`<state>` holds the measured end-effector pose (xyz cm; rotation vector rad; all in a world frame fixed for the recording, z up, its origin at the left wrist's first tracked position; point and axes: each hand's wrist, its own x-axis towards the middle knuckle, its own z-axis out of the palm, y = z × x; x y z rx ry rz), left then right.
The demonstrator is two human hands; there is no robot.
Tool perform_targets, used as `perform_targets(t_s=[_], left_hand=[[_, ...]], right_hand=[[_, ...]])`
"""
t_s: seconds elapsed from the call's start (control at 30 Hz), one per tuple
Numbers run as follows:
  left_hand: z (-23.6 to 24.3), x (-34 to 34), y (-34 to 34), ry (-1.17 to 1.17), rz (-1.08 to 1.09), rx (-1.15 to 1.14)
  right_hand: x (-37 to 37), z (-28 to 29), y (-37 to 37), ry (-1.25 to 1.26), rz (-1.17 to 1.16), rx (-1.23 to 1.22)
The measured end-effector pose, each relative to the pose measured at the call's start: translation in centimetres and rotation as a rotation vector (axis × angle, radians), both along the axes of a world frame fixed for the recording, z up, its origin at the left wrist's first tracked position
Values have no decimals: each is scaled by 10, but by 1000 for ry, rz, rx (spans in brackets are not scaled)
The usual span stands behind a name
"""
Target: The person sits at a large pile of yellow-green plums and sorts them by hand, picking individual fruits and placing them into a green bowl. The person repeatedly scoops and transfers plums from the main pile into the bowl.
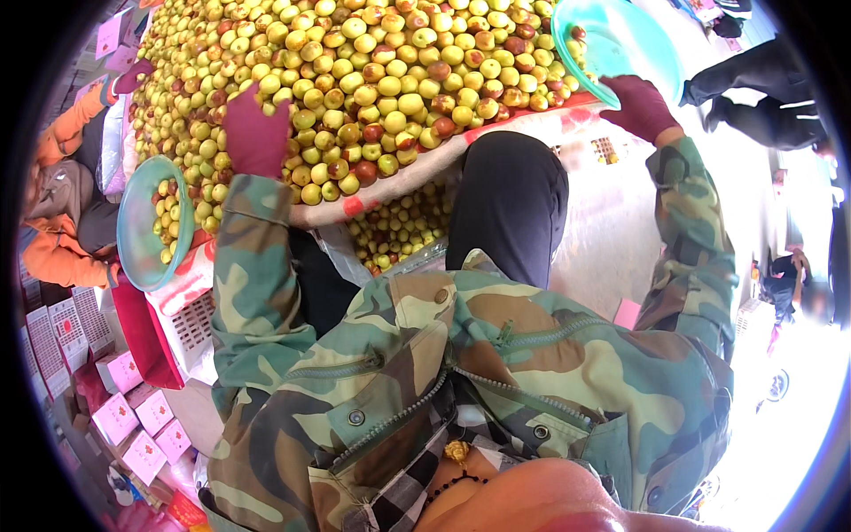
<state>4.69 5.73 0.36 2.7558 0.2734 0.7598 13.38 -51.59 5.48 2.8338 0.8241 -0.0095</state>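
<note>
A large heap of yellow-green jujubes (390, 84) with brown-red patches spreads in front of me. My left hand (257, 137), in a dark red glove, is over the heap's near left part; its thumb and fingers are apart and no fruit shows in it. At the heap's right edge my gloved right hand (638, 108) is closed on the near rim of a turquoise plastic basin (634, 44). That basin is tilted, with a few jujubes along its left side. Part of the right hand's fingers is hidden at the rim.
A second turquoise basin (133, 222) with jujubes stands at the left edge. Below the padded cloth edge (399, 188) lie more jujubes (399, 226) by my knees. A person in orange sleeves (66, 253) sits at left, near pink-and-white boxes (115, 417). Another person's dark legs (762, 89) are at right.
</note>
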Motion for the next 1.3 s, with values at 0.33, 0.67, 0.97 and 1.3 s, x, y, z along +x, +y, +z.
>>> perform_targets(t_s=[0.33, 0.67, 0.97, 1.3], left_hand=[[-28, -40, -135, 222, -759, 99], [-34, -24, -127, 180, -750, 31], [-24, -23, -131, 229, -741, 22], [-24, -24, -129, 208, -755, 52]], right_hand=[[58, -40, 152, 90, -171, 386], [69, -37, 140, 86, -282, 577], [-30, -62, 83, 1209, -11, 2216], [-91, -74, 53, 609, -740, 2051]])
